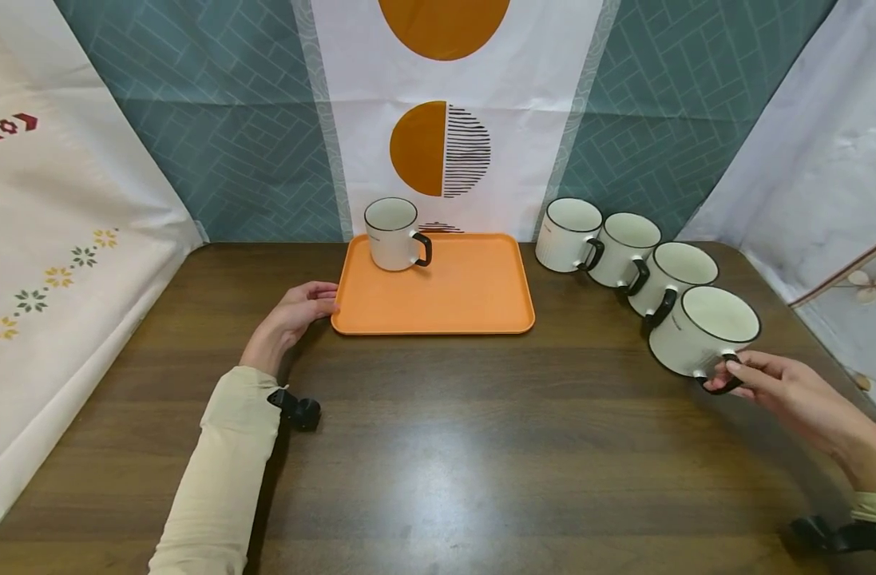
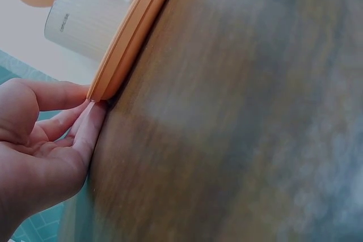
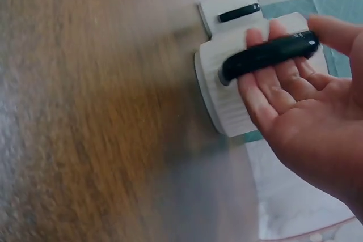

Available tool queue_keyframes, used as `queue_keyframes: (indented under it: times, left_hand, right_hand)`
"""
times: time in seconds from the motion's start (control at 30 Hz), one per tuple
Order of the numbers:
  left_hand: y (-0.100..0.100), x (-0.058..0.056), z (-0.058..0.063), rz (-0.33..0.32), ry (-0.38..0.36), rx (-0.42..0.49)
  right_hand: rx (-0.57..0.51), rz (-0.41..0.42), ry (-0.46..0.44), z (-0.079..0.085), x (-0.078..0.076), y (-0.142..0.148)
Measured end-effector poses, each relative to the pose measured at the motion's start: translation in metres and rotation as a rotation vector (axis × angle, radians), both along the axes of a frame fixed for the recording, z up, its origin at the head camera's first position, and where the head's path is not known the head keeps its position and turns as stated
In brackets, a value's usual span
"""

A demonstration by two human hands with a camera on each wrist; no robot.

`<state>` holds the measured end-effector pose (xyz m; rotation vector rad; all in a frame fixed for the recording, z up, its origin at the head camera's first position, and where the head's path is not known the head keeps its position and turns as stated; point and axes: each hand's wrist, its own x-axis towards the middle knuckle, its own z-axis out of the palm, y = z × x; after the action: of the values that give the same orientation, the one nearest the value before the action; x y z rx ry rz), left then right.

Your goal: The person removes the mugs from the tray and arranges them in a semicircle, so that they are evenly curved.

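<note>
At its left edge, an orange tray (image 1: 452,299) is pinched by my left hand (image 1: 294,318), with fingertips above and below the rim in the left wrist view. A white mug (image 1: 391,235) with a dark rim and black handle stands on the tray's back left part. At the right, my right hand (image 1: 790,391) grips the black handle (image 3: 269,55) of the nearest white mug (image 1: 703,335), its fingers passing behind the handle in the right wrist view. This mug stands upright at the front of a slanting row of matching mugs.
Behind the held mug, closely spaced, are a second mug (image 1: 671,275), a third mug (image 1: 624,247) and the rearmost mug (image 1: 568,235). A patterned cloth (image 1: 251,144) hangs along the brown table's (image 1: 423,463) back edge, with white cloths at both sides.
</note>
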<state>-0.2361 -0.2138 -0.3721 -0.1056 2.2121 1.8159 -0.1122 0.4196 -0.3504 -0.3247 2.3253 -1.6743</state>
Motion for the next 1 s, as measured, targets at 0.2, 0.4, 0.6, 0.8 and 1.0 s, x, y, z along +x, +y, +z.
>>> queue_keyframes:
  times: [0.2, 0.4, 0.6, 0.8, 1.0]
  left_hand:
    - [0.001, 0.001, -0.002, -0.003, -0.006, 0.001]
    - [0.001, 0.001, -0.002, 0.002, -0.006, -0.005]
    - [0.002, -0.001, 0.0, 0.0, 0.001, -0.013]
    - [0.002, 0.001, 0.001, -0.002, 0.004, -0.004]
    - [0.001, 0.001, 0.001, -0.005, 0.002, -0.002]
  right_hand:
    - [0.211, -0.021, 0.083, 0.006, 0.004, -0.016]
    - [0.214, -0.031, 0.061, 0.013, 0.005, -0.032]
    - [0.167, -0.057, 0.062, 0.014, 0.006, -0.043]
    - [0.249, -0.16, 0.047, 0.014, 0.006, -0.056]
    - [0.6, -0.219, 0.16, 0.024, 0.01, -0.065]
